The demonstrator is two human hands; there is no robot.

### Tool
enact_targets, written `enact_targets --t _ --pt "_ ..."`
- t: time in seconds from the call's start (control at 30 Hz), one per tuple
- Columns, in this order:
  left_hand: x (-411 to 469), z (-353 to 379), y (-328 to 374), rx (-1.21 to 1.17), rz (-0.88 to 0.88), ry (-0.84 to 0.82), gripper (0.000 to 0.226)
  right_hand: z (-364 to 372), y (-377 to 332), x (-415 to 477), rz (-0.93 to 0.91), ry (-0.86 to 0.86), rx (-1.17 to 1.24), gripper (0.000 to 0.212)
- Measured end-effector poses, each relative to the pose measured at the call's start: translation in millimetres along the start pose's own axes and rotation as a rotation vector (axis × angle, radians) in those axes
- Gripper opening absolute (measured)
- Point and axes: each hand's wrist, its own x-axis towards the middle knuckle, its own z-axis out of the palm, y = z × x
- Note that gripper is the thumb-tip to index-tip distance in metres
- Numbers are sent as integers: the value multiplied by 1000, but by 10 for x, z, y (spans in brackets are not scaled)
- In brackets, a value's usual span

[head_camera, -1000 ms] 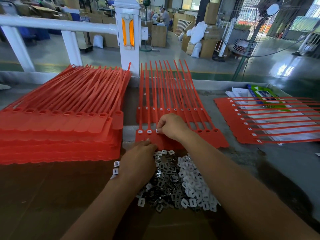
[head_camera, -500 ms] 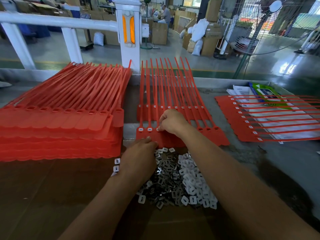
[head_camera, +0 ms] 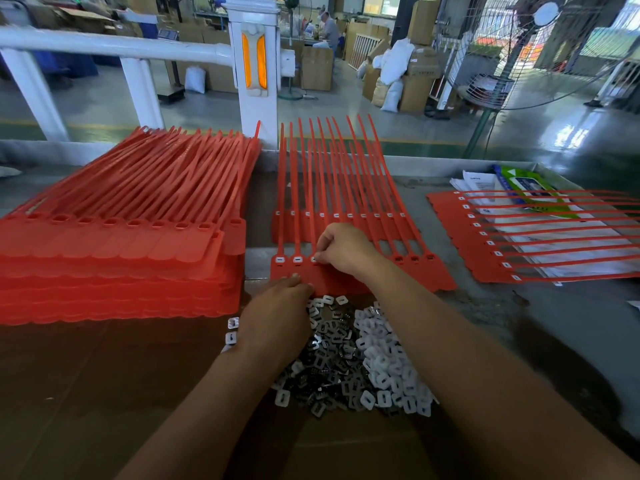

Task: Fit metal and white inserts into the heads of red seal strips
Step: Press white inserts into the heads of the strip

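A joined sheet of red seal strips [head_camera: 429, 275] lies in front of me, its heads nearest me. The two leftmost heads carry white inserts [head_camera: 279, 259]. My right hand [head_camera: 341, 247] is curled over the third head, its fingertips pinching an insert there. My left hand [head_camera: 277, 311] rests palm down on the sheet's near edge, fingers together at the tab below the second head. What its fingers hold is hidden. A heap of metal and white inserts [head_camera: 360, 355] lies just below both hands.
A tall stack of red strip sheets [head_camera: 114, 258] fills the left. A second sheet [head_camera: 346, 216] lies under the working one. Another sheet [head_camera: 491, 244] lies at right over papers and a green packet [head_camera: 530, 188]. A white railing post [head_camera: 256, 71] stands behind.
My right hand stayed on the third head with only small finger movement. My left hand edged slightly toward the sheet's near edge.
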Motion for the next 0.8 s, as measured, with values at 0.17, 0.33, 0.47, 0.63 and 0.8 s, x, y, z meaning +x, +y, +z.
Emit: enact_targets --t 0.17,0.33,0.47,0.63,0.8 --pt "-7 3 0 -7 2 14 41 -134 19 -187 -63 -76 115 15" --pt "0 7 9 -17 2 18 41 -262 102 -383 -153 -61 -18 10" --pt "3 13 5 -14 -10 13 41 -318 127 -523 -177 -147 -95 17" --pt "3 16 12 -2 -25 8 42 -297 170 -615 -205 -220 -148 17" --pt "1 17 10 3 -23 10 42 -277 201 -601 -210 -233 -180 17"
